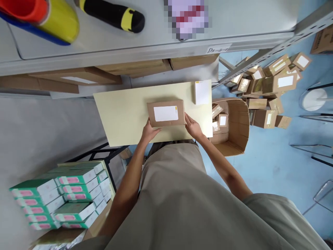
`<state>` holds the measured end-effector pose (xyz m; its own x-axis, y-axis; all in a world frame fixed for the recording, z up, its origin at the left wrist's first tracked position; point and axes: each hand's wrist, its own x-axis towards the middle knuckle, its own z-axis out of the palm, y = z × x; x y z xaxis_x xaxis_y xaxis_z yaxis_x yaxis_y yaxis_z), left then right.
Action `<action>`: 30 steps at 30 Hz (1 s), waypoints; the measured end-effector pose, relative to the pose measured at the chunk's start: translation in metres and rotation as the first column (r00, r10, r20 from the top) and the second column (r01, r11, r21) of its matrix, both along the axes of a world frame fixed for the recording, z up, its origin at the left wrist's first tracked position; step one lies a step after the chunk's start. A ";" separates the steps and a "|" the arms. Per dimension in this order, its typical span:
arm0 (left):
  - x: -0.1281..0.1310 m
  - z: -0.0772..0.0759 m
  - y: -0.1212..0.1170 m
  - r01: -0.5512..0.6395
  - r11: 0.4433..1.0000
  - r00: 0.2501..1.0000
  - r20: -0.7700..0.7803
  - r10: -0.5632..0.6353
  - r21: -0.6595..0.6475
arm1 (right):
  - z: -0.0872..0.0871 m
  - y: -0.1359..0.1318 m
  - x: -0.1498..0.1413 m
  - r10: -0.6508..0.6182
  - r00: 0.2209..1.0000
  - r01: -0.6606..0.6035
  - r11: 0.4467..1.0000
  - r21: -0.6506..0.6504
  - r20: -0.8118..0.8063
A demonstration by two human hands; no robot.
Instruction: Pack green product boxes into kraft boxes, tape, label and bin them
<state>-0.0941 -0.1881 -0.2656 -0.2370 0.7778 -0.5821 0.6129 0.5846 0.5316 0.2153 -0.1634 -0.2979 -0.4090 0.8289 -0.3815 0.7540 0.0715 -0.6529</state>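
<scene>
A small brown cardboard box [166,123] with a white label [165,114] on its top face is over the pale yellow tabletop [122,121] in front of me. My left hand [150,132] grips its near left corner, the thumb along the near side. At the opposite end, my right hand [193,126] presses its fingers against the right side. The box sits between both hands; whether it rests on the table or is slightly raised, I cannot tell. To the right of it, at the table's far corner, is a stack of white labels [202,93].
A large open carton [238,125] holding several small boxes stands right of the table. More taped boxes [270,83] are piled on the blue floor. Beyond the table runs a grey shelf [156,45] with a black-and-yellow tool [111,15]. Green-and-white boxes [75,187] are stacked at lower left.
</scene>
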 end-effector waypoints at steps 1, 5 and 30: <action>-0.002 0.004 0.004 0.025 0.999 1.000 0.008 -0.026 0.039 | 0.003 0.007 0.007 0.011 1.000 -0.012 0.999 0.045 0.024; 0.001 0.020 0.035 0.064 0.981 0.997 -0.047 -0.056 0.182 | 0.009 0.056 0.043 -0.081 0.993 0.061 0.974 0.216 0.082; 0.137 0.032 0.120 0.377 0.871 0.893 0.126 -0.432 0.314 | 0.040 0.144 0.074 -0.079 0.958 0.035 0.987 0.159 0.276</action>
<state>0.0432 -0.0683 -0.2331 0.2247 0.9157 -0.3333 0.6371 0.1207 0.7613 0.2896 -0.0191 -0.2582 -0.2538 0.9047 -0.3423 0.9108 0.1044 -0.3995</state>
